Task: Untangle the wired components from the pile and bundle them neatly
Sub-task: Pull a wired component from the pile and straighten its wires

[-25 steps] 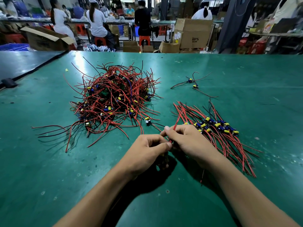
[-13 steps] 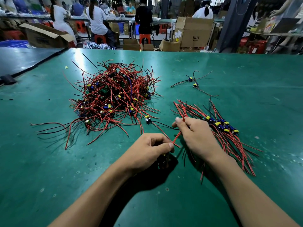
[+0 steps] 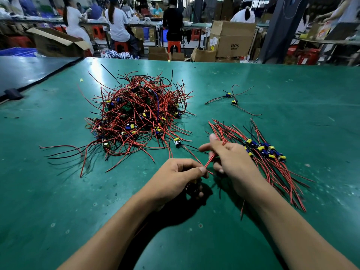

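While the left hand [image 3: 175, 178] is curled, its thumb and forefinger pinch the near end of a red wire [image 3: 211, 159]. Something dark, probably a small component with its leads, is tucked under its bent fingers. The right hand [image 3: 235, 164] grips the same red wire further along. The wire rises on a slant from the left hand's pinch into the right hand's fingers and shows again as a small red loop on top of them. The right forefinger is stretched forward, another finger points to the left, and the rest are bent round the wire. Both hands are close together over the green surface [image 3: 58, 191].

The tangled pile [image 3: 140, 117] of red and black wires with yellow and blue parts lies beyond the left hand and to its left, apart from both hands. 1 stray component [image 3: 177, 142] lies between the pile and the hands, just beyond the left hand, with its black lead running toward the right hand. The sorted bundle [image 3: 276, 168], wires laid side by side with their components in a row, lies just to the right of the right hand and is partly hidden by it. 2 loose components [image 3: 230, 98] with crossed leads lie well beyond the right hand.
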A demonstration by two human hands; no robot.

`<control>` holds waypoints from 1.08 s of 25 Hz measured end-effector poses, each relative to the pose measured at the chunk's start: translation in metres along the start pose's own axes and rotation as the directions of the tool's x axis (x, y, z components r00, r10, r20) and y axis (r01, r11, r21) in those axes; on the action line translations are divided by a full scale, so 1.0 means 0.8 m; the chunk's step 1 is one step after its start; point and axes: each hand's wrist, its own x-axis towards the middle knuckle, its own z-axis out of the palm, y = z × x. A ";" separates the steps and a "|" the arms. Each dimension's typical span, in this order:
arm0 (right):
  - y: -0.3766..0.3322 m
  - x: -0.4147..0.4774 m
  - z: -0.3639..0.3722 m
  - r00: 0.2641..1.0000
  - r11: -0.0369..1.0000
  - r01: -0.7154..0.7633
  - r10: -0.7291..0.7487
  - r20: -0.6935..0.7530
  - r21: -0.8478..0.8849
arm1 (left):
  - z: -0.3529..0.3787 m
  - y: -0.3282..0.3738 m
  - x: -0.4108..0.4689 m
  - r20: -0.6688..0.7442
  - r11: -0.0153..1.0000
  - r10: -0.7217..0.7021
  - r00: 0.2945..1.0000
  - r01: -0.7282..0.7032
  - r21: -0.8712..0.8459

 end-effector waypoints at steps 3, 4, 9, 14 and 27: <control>-0.010 0.005 -0.013 0.995 0.999 -0.039 0.039 -0.090 0.003 | -0.001 0.002 -0.001 0.038 0.999 -0.019 0.999 0.020 -0.039; -0.012 0.005 -0.015 0.995 0.997 -0.074 0.073 -0.065 0.002 | -0.001 0.003 -0.001 0.043 0.999 -0.017 0.999 0.018 -0.034; -0.019 0.003 -0.027 0.913 0.849 -0.391 0.309 0.267 0.355 | -0.002 0.006 -0.004 0.054 1.000 -0.008 0.999 0.008 0.000; -0.022 0.004 -0.022 0.914 0.855 -0.379 0.286 0.289 0.353 | 0.001 0.003 0.000 -0.121 0.993 -0.027 0.992 0.012 -0.121; 0.006 -0.019 0.009 0.905 0.810 0.376 -0.218 0.365 -0.449 | -0.020 0.025 0.003 -0.428 0.943 -0.034 0.903 -0.113 -0.314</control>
